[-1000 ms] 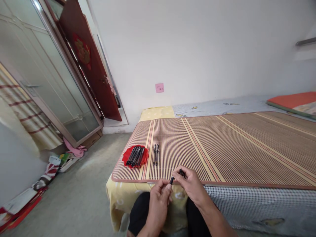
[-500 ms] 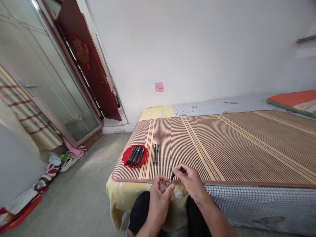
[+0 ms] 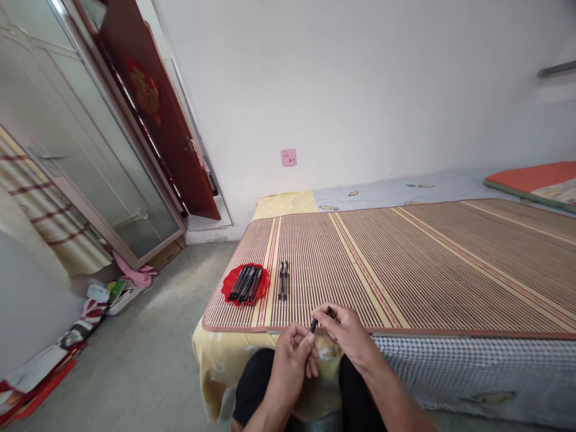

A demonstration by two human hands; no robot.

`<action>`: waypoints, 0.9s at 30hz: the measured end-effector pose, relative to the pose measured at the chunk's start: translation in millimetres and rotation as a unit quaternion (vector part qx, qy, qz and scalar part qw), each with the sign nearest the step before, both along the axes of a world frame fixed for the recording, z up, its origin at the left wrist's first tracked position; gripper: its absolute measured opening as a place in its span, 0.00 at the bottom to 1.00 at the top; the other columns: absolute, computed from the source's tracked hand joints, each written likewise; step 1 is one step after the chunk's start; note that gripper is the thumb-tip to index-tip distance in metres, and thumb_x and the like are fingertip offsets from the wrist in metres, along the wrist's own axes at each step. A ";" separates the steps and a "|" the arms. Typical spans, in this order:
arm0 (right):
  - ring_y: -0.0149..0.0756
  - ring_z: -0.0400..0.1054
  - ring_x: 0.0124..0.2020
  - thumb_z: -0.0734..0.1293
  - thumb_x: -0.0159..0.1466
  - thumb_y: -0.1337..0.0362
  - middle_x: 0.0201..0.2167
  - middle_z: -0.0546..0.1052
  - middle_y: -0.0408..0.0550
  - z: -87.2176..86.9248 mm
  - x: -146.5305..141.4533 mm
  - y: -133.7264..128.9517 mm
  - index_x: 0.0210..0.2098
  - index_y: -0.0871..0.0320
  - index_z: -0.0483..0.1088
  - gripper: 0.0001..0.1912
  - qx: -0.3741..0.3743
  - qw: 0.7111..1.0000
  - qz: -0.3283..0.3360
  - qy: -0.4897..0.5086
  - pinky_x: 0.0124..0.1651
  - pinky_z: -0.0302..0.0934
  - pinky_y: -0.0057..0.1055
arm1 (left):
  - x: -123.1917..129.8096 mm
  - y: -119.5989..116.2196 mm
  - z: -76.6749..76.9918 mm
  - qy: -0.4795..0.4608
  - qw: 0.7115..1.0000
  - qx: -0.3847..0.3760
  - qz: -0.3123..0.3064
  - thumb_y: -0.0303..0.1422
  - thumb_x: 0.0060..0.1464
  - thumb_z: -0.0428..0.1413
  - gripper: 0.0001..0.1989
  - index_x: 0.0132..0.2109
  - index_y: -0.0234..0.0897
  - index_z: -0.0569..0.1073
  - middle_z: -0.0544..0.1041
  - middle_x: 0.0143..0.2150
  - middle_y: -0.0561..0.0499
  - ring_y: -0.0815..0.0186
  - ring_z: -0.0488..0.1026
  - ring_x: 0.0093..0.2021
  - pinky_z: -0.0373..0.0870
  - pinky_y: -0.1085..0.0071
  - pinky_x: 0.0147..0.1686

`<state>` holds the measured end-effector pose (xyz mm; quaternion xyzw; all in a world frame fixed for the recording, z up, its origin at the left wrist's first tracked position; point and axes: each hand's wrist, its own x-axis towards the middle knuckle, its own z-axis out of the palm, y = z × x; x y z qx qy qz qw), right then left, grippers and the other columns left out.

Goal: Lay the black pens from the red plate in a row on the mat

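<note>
Just over the bed's front edge, my left hand (image 3: pixel 294 354) is closed around the lower part of a pen (image 3: pixel 314 324). The pen's black section shows between my two hands, tilted up to the right. My right hand (image 3: pixel 339 327) pinches its upper end with thumb and forefinger. A small black piece (image 3: pixel 331 312), perhaps a pen cap, sticks out among the right fingers. Beyond my hands, two dark pens (image 3: pixel 283 281) lie side by side on the striped mat (image 3: pixel 310 252). To their left, a red scalloped dish (image 3: pixel 228 282) holds several black pens (image 3: pixel 245 284).
The mat covers a bed with a yellow cloth (image 3: pixel 220 348) and a blue checked sheet (image 3: pixel 450 366). An orange folded item (image 3: pixel 531 176) lies at the far right. Clutter (image 3: pixel 83 318) lines the floor by the left wall, near a glass-paned door (image 3: pixel 90 120).
My hands stay almost in place on the pen, with slight finger shifts; the left fingers have opened out a little below it. The whole view has drifted slightly.
</note>
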<state>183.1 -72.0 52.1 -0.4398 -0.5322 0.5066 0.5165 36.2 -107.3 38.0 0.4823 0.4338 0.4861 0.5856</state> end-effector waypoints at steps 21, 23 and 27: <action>0.30 0.61 0.23 0.68 0.57 0.53 0.29 0.73 0.46 -36.4 17.6 24.3 0.38 0.61 0.79 0.19 -0.086 0.986 -0.051 0.132 0.25 0.55 0.27 | -4.3 11.1 -26.9 -0.064 0.996 -0.055 0.024 0.51 0.51 0.64 0.23 0.33 0.36 0.67 0.71 0.23 0.56 0.76 0.63 0.16 0.53 0.80 0.15; 0.32 0.64 0.24 0.67 0.56 0.55 0.28 0.74 0.46 -43.5 21.9 39.2 0.40 0.61 0.79 0.19 -0.087 0.993 -0.046 0.068 0.27 0.58 0.28 | -7.5 16.1 -40.5 -0.076 0.994 -0.064 0.038 0.51 0.50 0.65 0.23 0.32 0.36 0.67 0.71 0.23 0.56 0.76 0.63 0.16 0.51 0.79 0.15; 0.41 0.73 0.36 0.64 0.57 0.60 0.33 0.80 0.50 -48.0 23.6 81.5 0.37 0.59 0.80 0.15 -0.007 0.995 -0.036 -0.096 0.42 0.66 0.36 | -20.7 26.1 -75.1 -0.123 0.988 -0.085 -0.020 0.48 0.52 0.66 0.21 0.33 0.37 0.66 0.72 0.23 0.56 0.75 0.63 0.16 0.51 0.79 0.16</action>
